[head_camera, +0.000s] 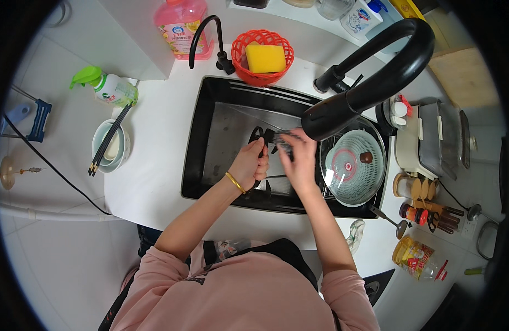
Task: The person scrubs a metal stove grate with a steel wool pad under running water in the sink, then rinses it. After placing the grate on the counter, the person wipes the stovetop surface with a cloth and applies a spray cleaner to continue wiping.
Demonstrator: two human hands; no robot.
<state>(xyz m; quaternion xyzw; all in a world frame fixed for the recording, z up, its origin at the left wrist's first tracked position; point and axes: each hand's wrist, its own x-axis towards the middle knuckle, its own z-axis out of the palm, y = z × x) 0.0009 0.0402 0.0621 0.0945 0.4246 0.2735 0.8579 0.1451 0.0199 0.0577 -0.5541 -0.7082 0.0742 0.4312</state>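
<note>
Both my hands are over the black kitchen sink. My left hand, with a gold bangle at the wrist, is closed around a black object whose kind I cannot make out. My right hand is beside it, blurred, its fingers spread and bent at a dark, mesh-like item; whether they grip it is unclear. Below my left hand, dark pieces lie in the sink, partly hidden. The black faucet arches over from the upper right, its head close to my right hand.
At the sink's right sits a pale green strainer basket under a glass lid. Behind the sink stand a red basket with a yellow sponge and a small black tap. Stacked bowls with black chopsticks rest left; a ladle lies right.
</note>
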